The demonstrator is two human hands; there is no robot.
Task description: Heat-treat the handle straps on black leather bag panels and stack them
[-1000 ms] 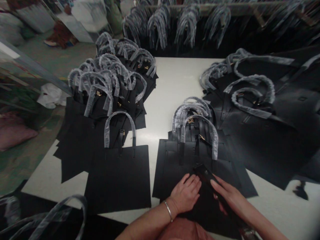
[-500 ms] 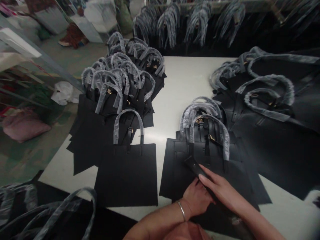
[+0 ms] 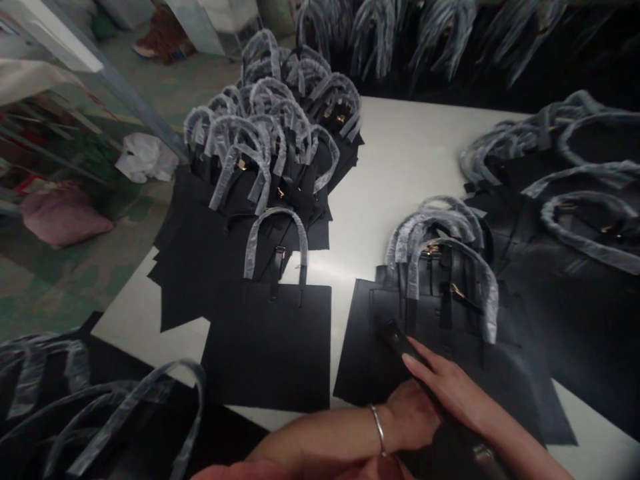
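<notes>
- Black strap (image 3: 400, 342) lies over the front bag (image 3: 470, 353) of the right-hand pile; its free far end sits above that bag's left part, pointing away and leftward.
- Its long axis slants from that end rightward toward the front bag's near side, oblique to the bag's top edge.
- Left hand (image 3: 413, 417), over the front bag's near left part, lies close against the strap's lower-left side; its fingers are mostly hidden, so whether they grip, or how far they are curled, I cannot tell.
- Right hand (image 3: 453, 390), farther right over the front bag, has thumb and fingers closed around the strap. It is the nearer hand to the free end, which projects just past the thumb.
- Metal fitting (image 3: 483, 454), rightmost, shows on or beside the strap, below the right wrist.
</notes>
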